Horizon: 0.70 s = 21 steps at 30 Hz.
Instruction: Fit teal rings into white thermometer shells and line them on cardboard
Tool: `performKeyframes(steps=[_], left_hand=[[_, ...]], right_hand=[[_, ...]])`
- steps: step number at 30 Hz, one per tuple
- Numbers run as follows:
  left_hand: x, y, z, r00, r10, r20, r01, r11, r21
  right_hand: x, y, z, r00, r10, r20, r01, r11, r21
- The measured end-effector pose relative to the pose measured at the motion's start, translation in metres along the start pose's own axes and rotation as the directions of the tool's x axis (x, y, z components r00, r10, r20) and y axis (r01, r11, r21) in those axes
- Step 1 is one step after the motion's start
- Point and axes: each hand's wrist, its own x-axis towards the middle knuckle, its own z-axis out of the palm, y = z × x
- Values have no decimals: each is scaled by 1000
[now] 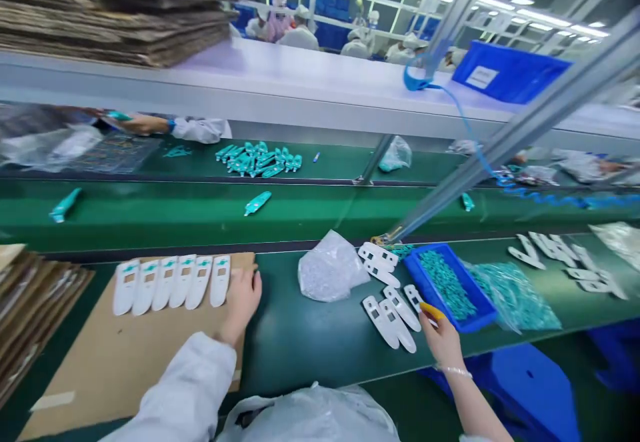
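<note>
Nearest us, the right hand (443, 343) is closed in a pinch on a yellow-orange object (433, 311); we cannot make out what it is. A white cover (413, 295) lies just past the fingertips, up and to their left, its long axis slanting back toward the hand; its near end is hidden, so we cannot tell whether they touch. The left hand is well apart from it. Loose white covers (397, 325) lie to its left, a blue bin (475, 325) to its right. Farther out, the left hand (243, 299), fingers loosely curled, rests by the cardboard's (120, 362) right edge, beside a row of teal-marked covers (163, 287); we cannot tell if it grips. Beyond, a teal piece (258, 203) lies on the green belt (310, 219).
</note>
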Motion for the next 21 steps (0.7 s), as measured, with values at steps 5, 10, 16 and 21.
performKeyframes(steps=[5, 10, 16, 21], left_hand=[[-85, 103, 104, 875, 217, 432, -130, 966, -222], [-94, 177, 186, 779, 112, 617, 2, 984, -180], [-70, 209, 214, 818, 42, 573, -8, 998, -61], [-80, 205, 200, 804, 126, 581, -2, 978, -210]], right_hand=[[85, 69, -31, 993, 108, -41, -113, 976, -183], [144, 113, -35, 993, 116, 34, -98, 937, -336], [175, 136, -25, 978, 88, 189, 2, 903, -430], [181, 133, -11, 966, 84, 244, 26, 909, -417]])
